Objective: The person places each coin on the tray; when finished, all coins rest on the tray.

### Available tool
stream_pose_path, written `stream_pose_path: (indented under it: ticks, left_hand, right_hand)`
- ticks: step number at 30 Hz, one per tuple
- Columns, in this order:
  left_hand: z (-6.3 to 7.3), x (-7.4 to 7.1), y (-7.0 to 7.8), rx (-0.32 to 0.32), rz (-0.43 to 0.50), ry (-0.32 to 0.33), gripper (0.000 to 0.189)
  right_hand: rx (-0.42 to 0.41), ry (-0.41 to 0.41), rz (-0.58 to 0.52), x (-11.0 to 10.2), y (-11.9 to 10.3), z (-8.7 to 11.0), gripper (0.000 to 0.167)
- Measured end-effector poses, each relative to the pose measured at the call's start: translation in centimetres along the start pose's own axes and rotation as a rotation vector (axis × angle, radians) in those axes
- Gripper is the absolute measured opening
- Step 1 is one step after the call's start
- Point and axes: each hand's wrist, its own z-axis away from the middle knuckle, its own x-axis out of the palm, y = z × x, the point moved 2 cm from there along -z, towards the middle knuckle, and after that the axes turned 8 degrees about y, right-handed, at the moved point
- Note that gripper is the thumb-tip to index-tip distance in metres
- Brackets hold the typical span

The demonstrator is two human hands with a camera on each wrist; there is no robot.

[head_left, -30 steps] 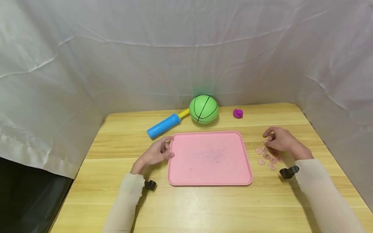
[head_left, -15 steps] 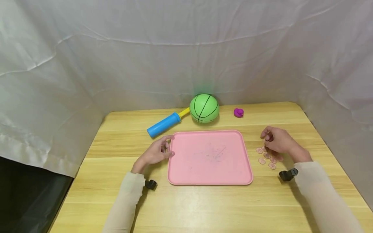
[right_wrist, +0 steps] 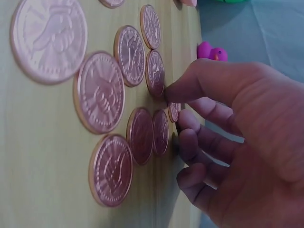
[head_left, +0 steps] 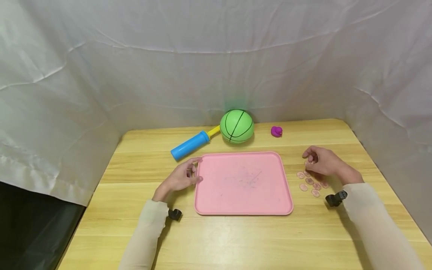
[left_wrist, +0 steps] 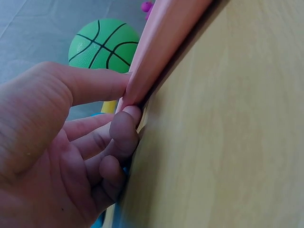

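My left hand (head_left: 179,177) grips the left rim of a pink tray (head_left: 243,212), thumb on the rim and fingers curled beside and under its edge in the left wrist view. At the right of the table my right hand (head_left: 325,161) is over several copper-coloured coins (head_left: 303,187). Its thumb and curled fingertips close on the edges of the farthest coin (right_wrist: 174,112), which lies flat on the wood; the fingers partly hide it. Other coins (right_wrist: 110,170) lie loose nearer the wrist, showing an embossed hand design.
Behind the tray stands a green ball (head_left: 237,126) with black lines. Left of it lies a blue pump (head_left: 190,145) with a yellow end. A purple rubber duck (head_left: 276,131) sits at the back right. Grey cloth (head_left: 216,75) hangs around the wooden table (head_left: 216,243).
My right hand has shifted slightly left, and its thumb and fingertips have drawn closer together at the far coin. The left hand and tray stay in place.
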Motion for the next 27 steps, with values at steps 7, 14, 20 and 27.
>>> stream_pose_path:
  ticks: [7, 14, 20, 27]
  left_hand:
    - [-0.01, 0.18, 0.09, 0.001, -0.012, -0.003, 0.074]
    - [0.04, 0.20, -0.11, 0.009, -0.010, 0.004, 0.074]
    - [0.05, 0.20, -0.04, -0.009, -0.016, -0.002, 0.074]
    - [0.06, 0.13, 0.07, 0.005, -0.004, -0.004, 0.075]
  right_hand:
    - [-0.026, -0.003, 0.004, 0.09, -0.17, -0.20, 0.036]
    - [-0.031, -0.020, -0.013, 0.21, -0.55, -0.37, 0.038]
    - [-0.032, -0.032, -0.023, 0.17, -0.72, -0.31, 0.033]
    - [-0.017, 0.002, -0.039, -0.26, -0.62, 0.02, 0.024]
